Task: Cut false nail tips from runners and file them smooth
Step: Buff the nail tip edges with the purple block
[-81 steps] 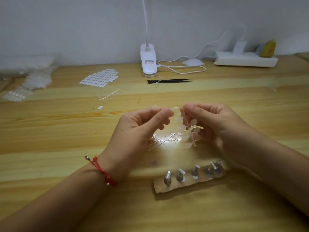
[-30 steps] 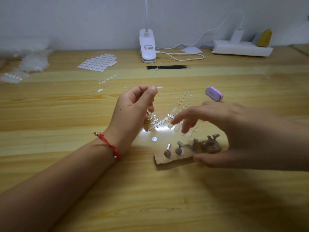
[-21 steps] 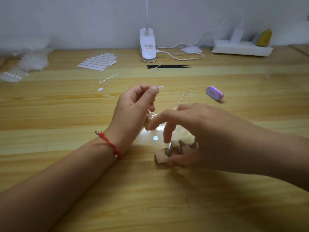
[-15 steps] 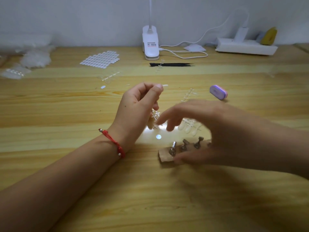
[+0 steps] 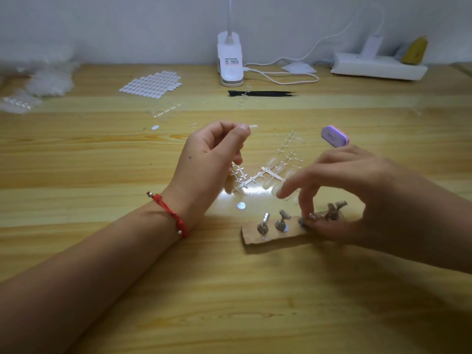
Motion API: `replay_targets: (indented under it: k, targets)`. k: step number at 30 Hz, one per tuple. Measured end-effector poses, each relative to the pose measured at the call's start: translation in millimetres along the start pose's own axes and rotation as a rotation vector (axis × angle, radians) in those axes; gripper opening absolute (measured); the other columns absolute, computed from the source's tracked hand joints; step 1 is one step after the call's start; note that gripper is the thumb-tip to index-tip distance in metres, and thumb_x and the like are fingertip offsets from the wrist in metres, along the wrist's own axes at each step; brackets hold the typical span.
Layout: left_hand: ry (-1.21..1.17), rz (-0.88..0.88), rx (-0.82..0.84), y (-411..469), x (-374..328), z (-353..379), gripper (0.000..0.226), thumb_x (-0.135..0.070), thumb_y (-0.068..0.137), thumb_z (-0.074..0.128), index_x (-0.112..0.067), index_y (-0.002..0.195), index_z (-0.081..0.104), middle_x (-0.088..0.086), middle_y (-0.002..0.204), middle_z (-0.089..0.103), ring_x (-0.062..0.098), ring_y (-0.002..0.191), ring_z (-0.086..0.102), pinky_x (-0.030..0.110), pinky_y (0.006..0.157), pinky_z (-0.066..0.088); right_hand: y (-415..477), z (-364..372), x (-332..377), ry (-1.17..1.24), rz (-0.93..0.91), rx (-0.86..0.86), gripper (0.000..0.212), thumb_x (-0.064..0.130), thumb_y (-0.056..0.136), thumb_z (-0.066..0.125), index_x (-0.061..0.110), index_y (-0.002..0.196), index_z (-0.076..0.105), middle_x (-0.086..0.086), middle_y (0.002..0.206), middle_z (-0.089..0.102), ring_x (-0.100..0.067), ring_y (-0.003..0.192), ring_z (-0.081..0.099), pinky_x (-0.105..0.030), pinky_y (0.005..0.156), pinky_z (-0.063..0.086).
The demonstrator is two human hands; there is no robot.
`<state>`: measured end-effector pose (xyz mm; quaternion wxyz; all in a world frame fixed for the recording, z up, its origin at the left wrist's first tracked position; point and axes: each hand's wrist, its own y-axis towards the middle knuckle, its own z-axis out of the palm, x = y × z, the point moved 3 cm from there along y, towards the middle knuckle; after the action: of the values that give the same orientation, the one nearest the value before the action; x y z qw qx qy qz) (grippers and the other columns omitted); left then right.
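Spanning the whole view, a wooden table [image 5: 255,302] is seen from above, with both forearms laid in from the near edge. The left hand [image 5: 212,159] is raised over the middle of the table, its fingers curled and its thumb pressed against the forefinger. A red bracelet [image 5: 169,213] is worn at that wrist. The right hand [image 5: 357,190] is held low at the right, blurred, with its forefinger stretched out leftward and its middle finger and thumb brought down together.

At the far edge a white lamp [image 5: 229,62] is clipped, and a power strip [image 5: 378,69] is set to its right. A sheet [image 5: 150,84] of small white tabs is laid to the lamp's left. Black tweezers [image 5: 263,93] are placed just in front of the lamp.

A card strip [image 5: 255,240] is laid under the right hand's fingers. A clear runner [image 5: 258,176], with tips attached on its right side, is spread flat between the two hands, just beyond the strip. A purple file [image 5: 334,136] is lying beyond the right hand, apart from it.

Metal stands [image 5: 263,224] are set in a row on the strip. The third stand [image 5: 302,222] is pinched at its base between the right thumb and middle finger. A single clear nail tip [image 5: 252,126] is pinched in the left hand and is pointed right, above the runner. A small pale disc [image 5: 241,205] is lying between runner and strip.
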<state>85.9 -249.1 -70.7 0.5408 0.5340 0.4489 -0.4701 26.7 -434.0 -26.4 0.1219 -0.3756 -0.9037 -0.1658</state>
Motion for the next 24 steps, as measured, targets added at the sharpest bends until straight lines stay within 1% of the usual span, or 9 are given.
replay_targets:
  k: [2,5,7,8,10,12,15,20,24]
  targets:
    - [0.001,-0.003,0.003,0.0,0.0,-0.1,0.018,-0.021,0.092,0.058,-0.022,0.076,0.063,-0.013,0.055,0.050,0.003,0.049,0.047,0.015,0.040,0.036,-2.3,0.4,1.7,-0.045,-0.056,-0.040,0.036,0.026,0.076,0.070,0.036,0.111,0.062,0.022,0.084,0.061,-0.003,0.087,0.057,-0.040,0.098,0.042]
    - [0.000,-0.013,0.005,0.2,-0.4,0.3,0.018,-0.021,0.092,0.059,-0.022,0.075,0.063,-0.011,0.056,0.050,0.003,0.049,0.047,0.015,0.040,0.036,-0.9,-10.1,2.1,0.126,-0.053,-0.144,0.036,0.026,0.080,0.073,0.035,0.113,0.061,0.018,0.087,0.067,-0.007,0.092,0.064,-0.042,0.102,0.040]
    - [0.018,-0.010,0.005,-0.4,-1.0,0.7,0.017,-0.021,0.093,0.058,-0.022,0.077,0.063,-0.007,0.059,0.051,0.004,0.050,0.046,0.016,0.040,0.037,6.5,-17.4,7.6,0.231,-0.059,-0.182,0.039,0.027,0.080,0.076,0.034,0.115,0.059,0.014,0.088,0.069,-0.010,0.093,0.066,-0.028,0.093,0.040]
    - [0.031,-0.004,0.009,-1.1,-1.8,1.0,0.016,-0.022,0.093,0.057,-0.021,0.078,0.063,-0.005,0.061,0.051,0.005,0.050,0.046,0.017,0.041,0.038,11.3,-16.0,11.7,0.254,-0.062,-0.169,0.039,0.027,0.080,0.075,0.034,0.114,0.059,0.015,0.088,0.069,-0.010,0.093,0.066,-0.023,0.089,0.040]
    - [0.039,0.011,0.023,-2.5,-3.9,1.2,0.016,-0.021,0.094,0.056,-0.020,0.079,0.062,-0.002,0.062,0.050,0.009,0.053,0.047,0.019,0.045,0.041,22.7,-5.8,22.6,0.238,-0.038,-0.098,0.037,0.026,0.077,0.075,0.034,0.110,0.061,0.017,0.086,0.066,-0.007,0.092,0.064,-0.021,0.084,0.042]
    - [0.014,0.004,0.031,-3.8,-5.1,0.2,0.018,-0.021,0.094,0.056,-0.019,0.077,0.060,-0.004,0.059,0.048,0.012,0.054,0.047,0.022,0.049,0.042,33.6,14.4,32.1,0.102,-0.007,0.024,0.034,0.028,0.078,0.076,0.030,0.110,0.063,0.016,0.089,0.061,-0.007,0.093,0.061,-0.023,0.079,0.041]
    - [-0.003,-0.017,0.020,-3.5,-5.1,-0.6,0.018,-0.021,0.094,0.056,-0.019,0.077,0.060,-0.004,0.059,0.048,0.007,0.052,0.047,0.018,0.049,0.042,40.6,30.8,40.6,-0.083,-0.040,0.152,0.034,0.034,0.082,0.071,0.024,0.113,0.063,0.008,0.102,0.062,-0.012,0.093,0.057,-0.026,0.078,0.042]
    - [0.022,-0.009,0.015,-2.2,-4.3,-1.1,0.016,-0.022,0.094,0.056,-0.021,0.079,0.062,-0.005,0.059,0.049,0.005,0.053,0.047,0.017,0.051,0.041,36.9,27.4,39.2,0.019,0.039,0.165,0.022,0.027,0.080,0.074,0.029,0.098,0.062,0.016,0.080,0.057,-0.001,0.072,0.053,-0.020,0.067,0.043]
    - [0.014,-0.032,-0.003,-1.9,-3.3,-1.3,0.016,-0.023,0.093,0.057,-0.022,0.077,0.063,-0.007,0.057,0.050,0.006,0.046,0.043,0.020,0.046,0.039,36.0,29.2,37.0,0.004,0.069,0.221,0.036,0.031,0.083,0.070,0.030,0.117,0.058,0.018,0.088,0.054,-0.004,0.081,0.051,-0.021,0.074,0.040]
